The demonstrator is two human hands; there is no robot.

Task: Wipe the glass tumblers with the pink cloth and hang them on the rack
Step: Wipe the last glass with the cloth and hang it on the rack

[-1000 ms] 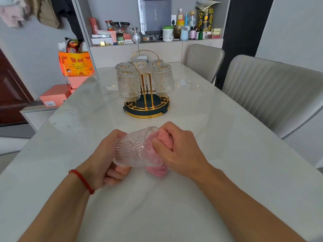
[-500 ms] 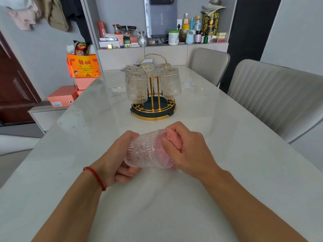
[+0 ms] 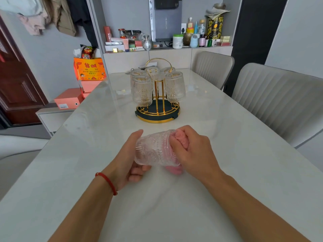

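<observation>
A patterned glass tumbler point(image 3: 153, 149) lies on its side just above the white table point(image 3: 227, 137), its base cupped in my left hand point(image 3: 129, 161). My right hand point(image 3: 192, 151) grips the pink cloth point(image 3: 181, 140), which is stuffed into the tumbler's mouth; a fold of cloth hangs out below the rim. Further back stands the gold rack point(image 3: 158, 109) with a dark round base. Several tumblers hang upside down on it, among them one at the front left point(image 3: 141, 90) and one at the front right point(image 3: 175, 87).
Two grey padded chairs point(image 3: 279, 98) stand along the table's right side. A low cabinet with orange boxes point(image 3: 69, 100) sits off the left edge. Behind the table a sideboard shelf point(image 3: 167, 48) carries bottles, jars and tins.
The hands, tumbler and cloth keep nearly the same place on the table. The cloth has shifted in the tumbler's mouth, with a fold showing below again. The camera tilted, moving the rack in frame.
</observation>
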